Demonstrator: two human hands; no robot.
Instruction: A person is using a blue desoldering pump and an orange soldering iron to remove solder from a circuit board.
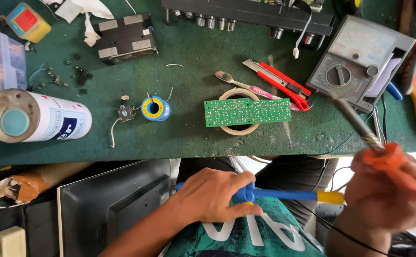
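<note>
Head view, looking down: the left hand (212,195) has its fingers curled shut around the blue body of a desoldering pump (284,194), whose yellow end sticks out to the right of the knuckles, toward the other hand. The right hand (388,195), blurred, has its fingers closed on the orange handle of a soldering iron (369,138); the metal shaft rises up and to the left from the fingertips, over the table edge. Beyond both sets of fingers, well apart from them on the green table (189,138), a green circuit board (247,112) lies across a roll of tape (239,128). Left of the board sits a small spool of solder (155,108); just above the iron's tip lies an analogue multimeter (360,59)
</note>
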